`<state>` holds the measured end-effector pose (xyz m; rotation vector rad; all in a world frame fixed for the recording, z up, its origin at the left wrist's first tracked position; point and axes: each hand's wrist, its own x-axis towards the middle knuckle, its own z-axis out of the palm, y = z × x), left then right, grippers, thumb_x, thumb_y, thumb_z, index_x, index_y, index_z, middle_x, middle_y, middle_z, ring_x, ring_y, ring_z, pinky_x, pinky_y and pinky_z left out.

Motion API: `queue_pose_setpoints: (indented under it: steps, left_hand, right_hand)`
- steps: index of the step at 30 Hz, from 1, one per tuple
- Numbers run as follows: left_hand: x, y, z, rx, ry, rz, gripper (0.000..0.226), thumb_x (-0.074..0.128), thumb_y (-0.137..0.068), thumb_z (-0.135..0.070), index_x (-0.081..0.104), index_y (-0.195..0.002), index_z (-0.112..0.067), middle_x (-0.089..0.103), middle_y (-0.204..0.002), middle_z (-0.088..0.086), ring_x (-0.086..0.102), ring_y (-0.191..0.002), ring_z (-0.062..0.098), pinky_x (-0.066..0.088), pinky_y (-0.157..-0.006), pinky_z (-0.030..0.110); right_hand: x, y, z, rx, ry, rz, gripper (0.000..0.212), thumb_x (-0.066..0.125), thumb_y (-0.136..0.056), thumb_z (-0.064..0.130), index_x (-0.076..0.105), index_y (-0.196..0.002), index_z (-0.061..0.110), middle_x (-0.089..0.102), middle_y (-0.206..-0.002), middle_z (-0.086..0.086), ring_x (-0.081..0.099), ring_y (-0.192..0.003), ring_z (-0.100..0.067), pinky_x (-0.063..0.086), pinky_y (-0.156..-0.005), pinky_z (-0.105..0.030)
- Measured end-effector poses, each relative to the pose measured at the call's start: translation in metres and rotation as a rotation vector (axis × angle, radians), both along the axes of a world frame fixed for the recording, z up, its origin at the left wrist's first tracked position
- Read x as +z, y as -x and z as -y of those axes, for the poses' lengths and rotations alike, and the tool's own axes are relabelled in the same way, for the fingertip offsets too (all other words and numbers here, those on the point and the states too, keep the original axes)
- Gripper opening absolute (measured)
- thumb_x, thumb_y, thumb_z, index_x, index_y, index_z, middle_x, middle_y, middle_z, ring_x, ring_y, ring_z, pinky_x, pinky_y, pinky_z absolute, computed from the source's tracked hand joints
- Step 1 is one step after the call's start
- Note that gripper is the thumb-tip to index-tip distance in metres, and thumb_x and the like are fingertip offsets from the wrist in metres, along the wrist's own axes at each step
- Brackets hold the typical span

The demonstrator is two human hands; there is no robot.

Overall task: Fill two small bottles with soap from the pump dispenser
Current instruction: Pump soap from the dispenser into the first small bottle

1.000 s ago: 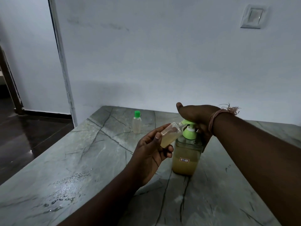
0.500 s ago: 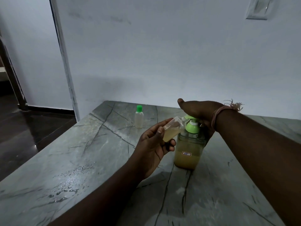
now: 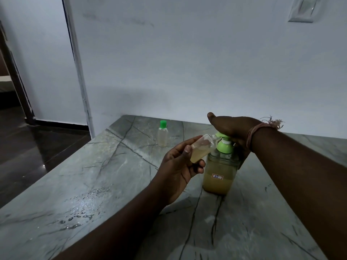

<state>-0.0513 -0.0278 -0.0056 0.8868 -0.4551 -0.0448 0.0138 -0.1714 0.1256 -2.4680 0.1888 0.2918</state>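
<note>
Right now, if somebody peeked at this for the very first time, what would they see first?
Probably the two hands in the middle: the left hand tilts a small open bottle of yellowish soap against the spout of the pump dispenser, while the right hand lies flat on the green pump top. Farther back on the grey stone counter stands another small bottle with a green cap, alone.

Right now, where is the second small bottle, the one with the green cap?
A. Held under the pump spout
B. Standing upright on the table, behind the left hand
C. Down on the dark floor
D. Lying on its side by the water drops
B: the capped small bottle stands upright on the marble table, untouched, beyond the left hand.
</note>
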Motion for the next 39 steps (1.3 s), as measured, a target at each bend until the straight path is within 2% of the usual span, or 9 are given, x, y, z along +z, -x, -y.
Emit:
queue_pose_setpoints:
  steps: [3,7,12,18,22,28,33,35,39]
  left_hand:
    - [0.001,0.0,0.0,-0.002,0.007,-0.002,0.044,0.049,-0.098,-0.018,0.056,-0.138,-0.004,0.067,-0.126,0.015,0.061,-0.078,0.02,0.054,-0.067,0.027]
    - [-0.001,-0.003,-0.001,0.003,0.009,-0.007,0.044,0.049,-0.098,-0.018,0.056,-0.138,-0.003,0.065,-0.127,0.017,0.06,-0.078,0.02,0.054,-0.067,0.027]
    - [-0.003,-0.002,-0.001,0.005,-0.005,0.006,0.042,0.047,-0.1,-0.018,0.056,-0.138,-0.003,0.066,-0.127,0.016,0.06,-0.078,0.021,0.054,-0.067,0.028]
    - [0.0,0.0,0.0,-0.002,0.001,0.005,0.041,0.046,-0.1,-0.017,0.057,-0.138,-0.005,0.068,-0.126,0.015,0.061,-0.078,0.02,0.054,-0.067,0.027]
    - [-0.002,-0.001,0.0,-0.002,0.005,0.001,0.042,0.047,-0.1,-0.018,0.056,-0.138,-0.003,0.066,-0.127,0.016,0.06,-0.078,0.021,0.054,-0.068,0.027]
    - [-0.003,-0.001,0.0,-0.001,0.009,-0.005,0.041,0.048,-0.099,-0.018,0.057,-0.137,-0.003,0.067,-0.127,0.016,0.061,-0.078,0.021,0.054,-0.068,0.028]
    - [-0.001,0.002,0.001,-0.016,0.022,0.006,0.04,0.045,-0.101,-0.016,0.058,-0.137,-0.005,0.066,-0.128,0.016,0.061,-0.079,0.02,0.054,-0.069,0.027]
    - [-0.001,0.002,0.001,-0.02,0.03,0.008,0.04,0.045,-0.101,-0.016,0.057,-0.138,-0.005,0.066,-0.129,0.016,0.061,-0.079,0.02,0.054,-0.069,0.027]
    - [-0.002,-0.001,0.001,-0.007,0.026,-0.007,0.042,0.048,-0.099,-0.017,0.057,-0.137,-0.003,0.065,-0.126,0.017,0.06,-0.078,0.02,0.054,-0.068,0.027]
  right_hand:
    - [0.008,0.012,0.001,-0.049,-0.118,-0.159,0.089,0.027,-0.082,0.08,0.013,-0.151,0.025,0.029,-0.148,-0.022,0.039,-0.122,-0.054,0.043,-0.08,-0.066]
    - [0.001,0.005,-0.004,0.037,0.085,0.096,0.07,0.017,-0.098,0.059,0.031,-0.147,0.012,0.041,-0.143,-0.022,0.052,-0.117,-0.04,0.043,-0.096,-0.043]
    - [-0.002,-0.001,-0.002,0.056,0.155,0.128,0.067,0.018,-0.099,0.056,0.032,-0.147,0.011,0.034,-0.15,-0.019,0.04,-0.132,-0.037,0.034,-0.106,-0.038]
    - [0.008,0.013,0.001,-0.051,-0.135,-0.214,0.099,0.029,-0.074,0.087,0.008,-0.152,0.029,0.017,-0.154,-0.023,0.032,-0.127,-0.059,0.039,-0.082,-0.071]
    - [0.002,0.003,0.0,0.053,-0.012,0.026,0.079,0.019,-0.091,0.07,0.021,-0.151,0.019,0.035,-0.145,-0.014,0.045,-0.122,-0.036,0.038,-0.102,-0.044]
    - [-0.001,-0.001,-0.001,0.083,0.176,0.133,0.065,0.018,-0.101,0.051,0.031,-0.147,0.009,0.033,-0.151,-0.016,0.044,-0.128,-0.03,0.033,-0.11,-0.037]
    - [0.009,0.016,0.0,-0.039,-0.099,-0.194,0.092,0.028,-0.08,0.082,0.011,-0.152,0.027,0.017,-0.155,-0.022,0.028,-0.131,-0.054,0.035,-0.091,-0.071]
    - [0.011,0.016,0.001,-0.038,-0.118,-0.251,0.098,0.03,-0.073,0.088,0.01,-0.151,0.032,0.016,-0.155,-0.02,0.024,-0.133,-0.055,0.031,-0.089,-0.076]
    - [0.002,0.002,-0.002,0.059,0.099,0.047,0.074,0.017,-0.095,0.063,0.021,-0.151,0.015,0.024,-0.155,-0.016,0.029,-0.139,-0.037,0.028,-0.112,-0.047]
